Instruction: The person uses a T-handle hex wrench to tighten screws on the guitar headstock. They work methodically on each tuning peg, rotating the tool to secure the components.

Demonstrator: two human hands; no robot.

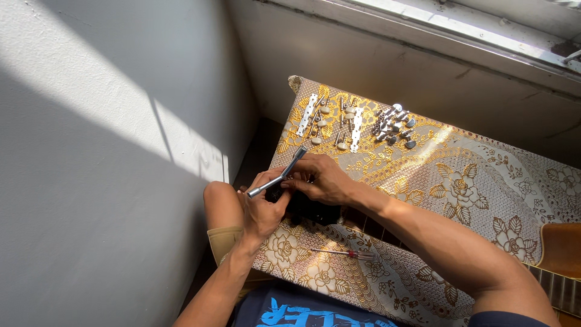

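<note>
One gold-flowered cloth covers the table, and near its left edge lies the dark guitar headstock, pressed under the closed fingers of the right hand. Just left of the headstock, the left hand is clamped on a silver wrench. Beyond the headstock rest small tuning pegs; nearer lies a thin screwdriver.

Sunlight slants across the grey wall to the left of my grip, cutting a bright wedge through its shadow. Beyond my grip, a window sill catches the glare above a scuffed wall. A gold floral tablecloth spreads out to the right.
</note>
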